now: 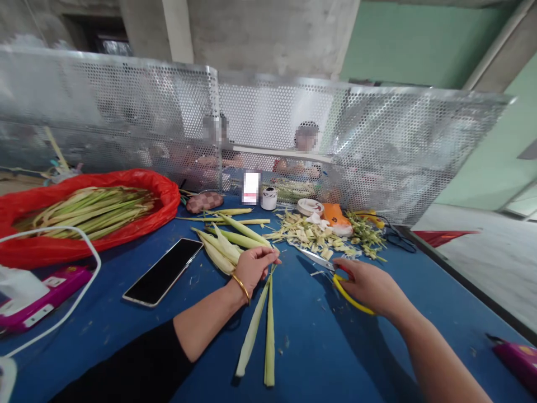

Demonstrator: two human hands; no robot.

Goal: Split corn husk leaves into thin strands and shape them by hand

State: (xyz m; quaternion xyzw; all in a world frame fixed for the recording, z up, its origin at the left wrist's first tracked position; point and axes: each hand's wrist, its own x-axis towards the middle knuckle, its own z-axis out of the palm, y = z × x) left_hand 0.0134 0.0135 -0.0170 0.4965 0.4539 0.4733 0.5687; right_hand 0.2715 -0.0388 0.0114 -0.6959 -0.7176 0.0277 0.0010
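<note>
My left hand (251, 267), with a gold bangle at the wrist, is closed on some pale green husk-like leaves (269, 336). Two long strips of them hang down toward me over the blue table (310, 347). In my right hand (371, 284) is a pair of scissors (319, 259) with yellow and red handles. The blades point left, toward the leaves, a short way from my left fingers. More broad husk-like leaves (222, 246) lie just behind my left hand. A heap of trimmed bits (308, 235) spreads beyond the scissors.
At left are a red bag (170, 193) of long green stalks, a phone (164, 272) and a purple power strip (54, 299). Toward the back stand a white can (269, 198), a tape roll (310, 206) and an orange packet (334, 215). People sit behind the perforated metal screen (268, 101).
</note>
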